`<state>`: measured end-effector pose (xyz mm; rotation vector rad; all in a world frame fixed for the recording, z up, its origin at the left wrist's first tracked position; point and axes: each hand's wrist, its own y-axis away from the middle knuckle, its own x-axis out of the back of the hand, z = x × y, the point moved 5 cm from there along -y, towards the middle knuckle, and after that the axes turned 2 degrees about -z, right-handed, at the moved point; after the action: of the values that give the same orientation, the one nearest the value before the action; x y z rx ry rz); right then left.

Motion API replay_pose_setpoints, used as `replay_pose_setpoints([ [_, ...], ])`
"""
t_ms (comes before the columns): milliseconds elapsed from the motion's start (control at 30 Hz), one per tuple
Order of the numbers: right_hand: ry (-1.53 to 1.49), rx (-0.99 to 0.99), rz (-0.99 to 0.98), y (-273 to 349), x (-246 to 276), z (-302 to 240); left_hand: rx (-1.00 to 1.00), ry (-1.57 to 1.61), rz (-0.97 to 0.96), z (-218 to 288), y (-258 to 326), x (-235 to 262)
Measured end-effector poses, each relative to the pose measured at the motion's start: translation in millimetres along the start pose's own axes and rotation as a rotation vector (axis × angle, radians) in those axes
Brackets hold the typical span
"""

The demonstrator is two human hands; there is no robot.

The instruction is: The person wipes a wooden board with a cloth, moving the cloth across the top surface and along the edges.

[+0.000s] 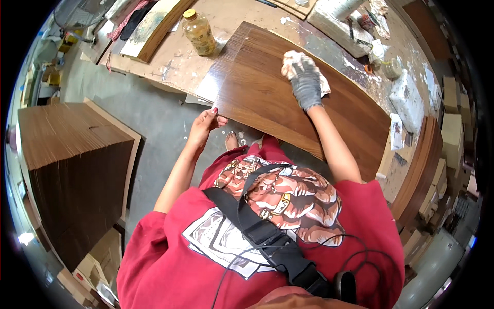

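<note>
A bunched white cloth [292,58] is clasped under the grey-gloved right hand [304,81] against the brown wood-grain panel [262,85], which is laid across the workbench [177,72]. The bare left hand [206,124] is held at the panel's near left corner; whether the edge is pinched cannot be told.

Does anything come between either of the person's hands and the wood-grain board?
Yes, at the right hand: a grey glove covers it, and a bunched, whitish cloth lies beneath, against the board. Nothing visible separates the bare left hand from the board's near edge, though whether it touches is hard to tell.
</note>
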<state>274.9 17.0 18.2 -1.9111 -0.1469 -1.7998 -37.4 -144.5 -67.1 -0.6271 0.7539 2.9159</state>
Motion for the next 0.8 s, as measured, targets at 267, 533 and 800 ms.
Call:
replay_pose_setpoints([
  [267,-0.289,-0.028,-0.145,50,-7,-140,0.130,-0.303,-0.117,1,-50,3],
  [533,0.285,-0.438,-0.029,265,38,42,0.199,-0.630,-0.150,41,-62,10],
  [800,-0.529,-0.666,0.144,167,12,-57,-0.608,-1.158,-0.306,48,-101,-98],
])
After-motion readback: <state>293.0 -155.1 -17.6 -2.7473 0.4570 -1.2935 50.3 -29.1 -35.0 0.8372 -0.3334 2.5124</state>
